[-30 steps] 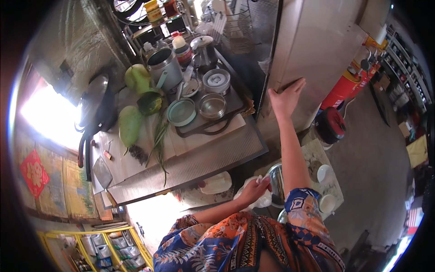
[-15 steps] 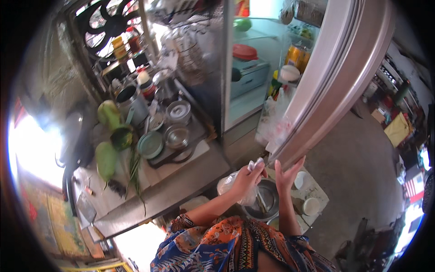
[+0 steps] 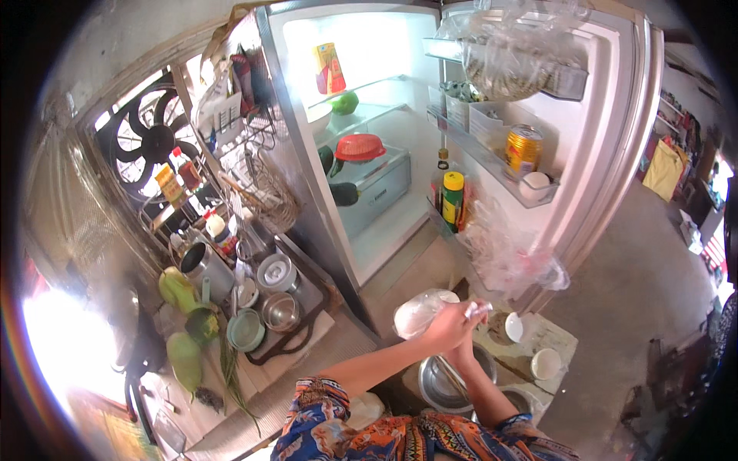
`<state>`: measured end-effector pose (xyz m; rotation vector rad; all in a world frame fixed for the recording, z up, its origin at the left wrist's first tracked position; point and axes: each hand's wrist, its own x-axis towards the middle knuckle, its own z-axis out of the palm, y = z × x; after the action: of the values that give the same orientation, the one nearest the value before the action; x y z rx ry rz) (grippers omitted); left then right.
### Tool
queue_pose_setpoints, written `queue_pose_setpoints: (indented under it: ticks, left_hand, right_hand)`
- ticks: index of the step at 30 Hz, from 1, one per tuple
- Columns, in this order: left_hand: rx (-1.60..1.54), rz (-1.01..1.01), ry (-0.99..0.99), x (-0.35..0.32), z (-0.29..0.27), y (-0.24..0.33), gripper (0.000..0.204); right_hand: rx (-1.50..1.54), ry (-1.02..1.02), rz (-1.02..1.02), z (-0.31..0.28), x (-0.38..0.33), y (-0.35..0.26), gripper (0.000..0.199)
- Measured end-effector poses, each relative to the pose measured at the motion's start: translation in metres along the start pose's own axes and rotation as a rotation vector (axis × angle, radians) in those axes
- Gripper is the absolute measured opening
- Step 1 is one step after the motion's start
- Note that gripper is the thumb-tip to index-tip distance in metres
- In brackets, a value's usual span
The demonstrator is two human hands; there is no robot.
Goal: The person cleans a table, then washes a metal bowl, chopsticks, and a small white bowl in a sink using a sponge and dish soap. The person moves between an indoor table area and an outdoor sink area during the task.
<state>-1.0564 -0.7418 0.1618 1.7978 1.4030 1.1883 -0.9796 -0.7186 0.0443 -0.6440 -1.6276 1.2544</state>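
My left hand (image 3: pixel 447 326) is closed on the gathered neck of a clear plastic bag (image 3: pixel 419 313). The bag bulges below the fist with something pale in it, and its crumpled end sticks out past my fingers. Close under it, my right hand (image 3: pixel 462 353) meets the left. Its fingers are mostly hidden, so their grip cannot be made out. Both hands are above a metal bowl (image 3: pixel 432 386), with a stick-like utensil in it, in front of the open refrigerator (image 3: pixel 311 146).
The refrigerator door (image 3: pixel 615 100) stands wide at right, its shelves holding a yellow can (image 3: pixel 524 148), an egg (image 3: pixel 534 185) and plastic bags (image 3: pixel 503 250). White cups (image 3: pixel 546 364) are on a low table. Pots, bowls and green gourds (image 3: pixel 185 363) crowd the left counter.
The refrigerator door has swung wider to the right. My right hand has left the door's edge and come to my left hand, which still holds the bag. The view has turned.
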Motion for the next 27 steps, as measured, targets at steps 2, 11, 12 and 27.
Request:
queue_pose_setpoints:
  ticks: [2,11,12,27]
  left_hand:
    - [0.219,0.033,-0.142,0.008,-0.014,-0.016,0.027]
    - [1.271,0.419,0.451,0.074,-0.212,0.023,0.048]
    - [1.466,0.366,0.582,0.074,-0.238,0.011,0.051]
    - [1.660,0.415,0.634,0.090,-0.287,-0.030,0.012]
  right_hand:
    - [0.268,0.035,0.002,0.007,0.022,0.005,0.037]
    - [-0.227,0.564,-0.581,0.026,0.270,-0.062,0.016]
    - [0.152,0.461,-0.248,0.041,0.287,-0.107,0.020]
    - [-0.676,0.397,-0.673,0.157,0.604,-0.184,0.054]
